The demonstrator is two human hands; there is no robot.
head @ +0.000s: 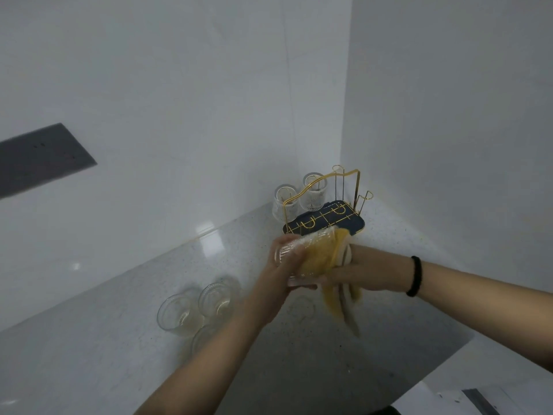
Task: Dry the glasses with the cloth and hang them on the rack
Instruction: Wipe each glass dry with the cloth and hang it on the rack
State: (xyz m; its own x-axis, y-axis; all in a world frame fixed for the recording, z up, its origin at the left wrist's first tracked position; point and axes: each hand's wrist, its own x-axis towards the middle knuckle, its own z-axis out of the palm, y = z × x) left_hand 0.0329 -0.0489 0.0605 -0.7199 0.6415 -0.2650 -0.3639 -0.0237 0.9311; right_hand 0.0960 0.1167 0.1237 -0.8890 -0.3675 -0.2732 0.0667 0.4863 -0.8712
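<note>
We note a pale speckled countertop (125,339) running into a white wall corner. On it, in the corner, stands a gold wire rack (326,211) on a dark tray (357,226). Nearer us, three clear glasses (179,314) stand close together directly on the counter.

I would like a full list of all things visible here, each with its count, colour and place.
held glass: one, clear, held sideways in front of the rack.
cloth: one, yellow and grey, pushed into the held glass, its end hanging down.
hung glasses: two, clear, upside down on the rack's far side.
counter glasses: at least three, clear, on the countertop, left.
rack: one, gold wire, dark tray, in the corner.
countertop: grey speckled.
wristband: black, right wrist.
left hand: grips held glass.
right hand: holds cloth.
</note>
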